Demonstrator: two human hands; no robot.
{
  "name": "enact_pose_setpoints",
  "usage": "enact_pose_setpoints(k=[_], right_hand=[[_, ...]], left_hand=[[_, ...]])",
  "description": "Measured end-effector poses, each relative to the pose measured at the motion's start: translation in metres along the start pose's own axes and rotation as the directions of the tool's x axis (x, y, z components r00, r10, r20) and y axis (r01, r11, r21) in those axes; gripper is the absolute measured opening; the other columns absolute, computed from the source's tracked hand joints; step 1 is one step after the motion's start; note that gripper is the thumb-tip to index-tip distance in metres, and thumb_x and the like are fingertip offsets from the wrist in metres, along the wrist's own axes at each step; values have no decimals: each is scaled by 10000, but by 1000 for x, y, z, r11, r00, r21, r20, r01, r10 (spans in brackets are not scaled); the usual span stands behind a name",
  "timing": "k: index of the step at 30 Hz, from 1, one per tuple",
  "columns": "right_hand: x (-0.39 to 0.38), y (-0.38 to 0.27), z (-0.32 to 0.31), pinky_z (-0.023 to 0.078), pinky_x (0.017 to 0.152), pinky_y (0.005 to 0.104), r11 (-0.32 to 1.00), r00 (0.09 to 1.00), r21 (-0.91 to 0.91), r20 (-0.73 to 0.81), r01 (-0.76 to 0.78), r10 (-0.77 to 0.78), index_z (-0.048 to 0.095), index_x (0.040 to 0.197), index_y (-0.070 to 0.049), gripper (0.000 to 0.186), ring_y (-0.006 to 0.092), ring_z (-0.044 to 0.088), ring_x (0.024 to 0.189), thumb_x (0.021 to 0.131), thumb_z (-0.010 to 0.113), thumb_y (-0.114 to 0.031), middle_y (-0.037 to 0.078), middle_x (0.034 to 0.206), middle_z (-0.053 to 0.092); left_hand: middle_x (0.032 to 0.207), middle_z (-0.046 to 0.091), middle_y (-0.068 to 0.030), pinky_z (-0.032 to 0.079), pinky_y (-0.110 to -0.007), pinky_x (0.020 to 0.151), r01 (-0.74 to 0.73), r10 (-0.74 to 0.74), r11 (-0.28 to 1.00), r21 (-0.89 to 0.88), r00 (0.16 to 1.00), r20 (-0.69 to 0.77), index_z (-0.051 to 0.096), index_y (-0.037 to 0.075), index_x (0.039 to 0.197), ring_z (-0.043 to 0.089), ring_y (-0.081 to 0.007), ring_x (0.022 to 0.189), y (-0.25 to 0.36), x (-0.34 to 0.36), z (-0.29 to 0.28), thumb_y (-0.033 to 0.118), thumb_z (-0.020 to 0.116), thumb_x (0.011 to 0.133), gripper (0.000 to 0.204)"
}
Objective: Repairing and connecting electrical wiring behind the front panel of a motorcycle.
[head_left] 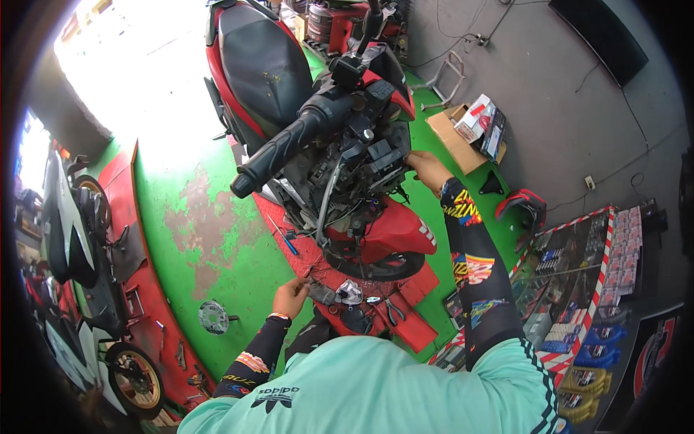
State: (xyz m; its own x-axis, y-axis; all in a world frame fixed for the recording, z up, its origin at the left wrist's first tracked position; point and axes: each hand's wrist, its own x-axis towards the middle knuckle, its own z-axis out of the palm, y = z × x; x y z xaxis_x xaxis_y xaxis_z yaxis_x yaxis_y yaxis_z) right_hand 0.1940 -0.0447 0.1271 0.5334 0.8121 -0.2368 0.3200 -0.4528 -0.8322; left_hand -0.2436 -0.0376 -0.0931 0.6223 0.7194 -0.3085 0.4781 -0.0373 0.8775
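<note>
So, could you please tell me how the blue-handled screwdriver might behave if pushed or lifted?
The screwdriver should stay stiff, judging by its straight shaft. It may feel handle-heavy, since the handle looks thicker. Apparently loose on the red platform, it might roll if pushed.

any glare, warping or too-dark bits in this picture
Head view: glare burns the upper left white, fisheye bows the red platform at left, and the corners fall black; also in the head view, the right hand and left hand look fairly sharp, while the exposed black scooter parts partly blend together.
</note>
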Motion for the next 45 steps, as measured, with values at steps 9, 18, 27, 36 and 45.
enact_pose_setpoints(k=[9,18,27,36,45], right_hand=[[9,8,14,533,678,404,989,996,-126,-28,-83,80,638,1076,12,357,260,608,926,973,438,-265,148,1023,629],[-24,35,19,518,817,324,899,849,297,-510,321,-135,668,1183,-25,358,206,668,959,1017,505,-296,136,1064,708],[-39,196,57,483,989,420,968,900,-225,-436,-109,0,642,1277,-117,379,323,616,1128,916,632,-235,159,1210,655],[13,196,63,495,941,474,780,929,-598,-365,-183,-62,716,1146,-137,310,377,610,1092,894,666,-309,180,1161,647],[-4,213,117,529,837,475,949,831,-316,-524,13,-186,722,1091,-93,254,381,658,930,882,684,-232,181,964,668]], left_hand=[[849,723,-101,549,-291,677,-33,34,998,-47,999,5,676,-38,1131,678,-142,751,-29,14,-45,128,596,980,238],[854,726,-98,553,-301,697,-50,55,993,-108,998,44,672,-28,1148,681,-144,750,-11,35,-52,142,609,976,250],[922,722,-99,547,-294,717,-43,44,999,-10,976,212,645,-31,1206,668,-143,776,-3,43,-61,133,590,993,274],[929,732,-116,551,-297,717,92,-115,986,140,979,166,639,-27,1217,680,-149,774,-17,28,-87,130,599,976,290],[934,736,-117,558,-300,723,119,-156,976,182,966,204,641,-22,1222,687,-157,782,-25,35,-87,133,600,977,293]])
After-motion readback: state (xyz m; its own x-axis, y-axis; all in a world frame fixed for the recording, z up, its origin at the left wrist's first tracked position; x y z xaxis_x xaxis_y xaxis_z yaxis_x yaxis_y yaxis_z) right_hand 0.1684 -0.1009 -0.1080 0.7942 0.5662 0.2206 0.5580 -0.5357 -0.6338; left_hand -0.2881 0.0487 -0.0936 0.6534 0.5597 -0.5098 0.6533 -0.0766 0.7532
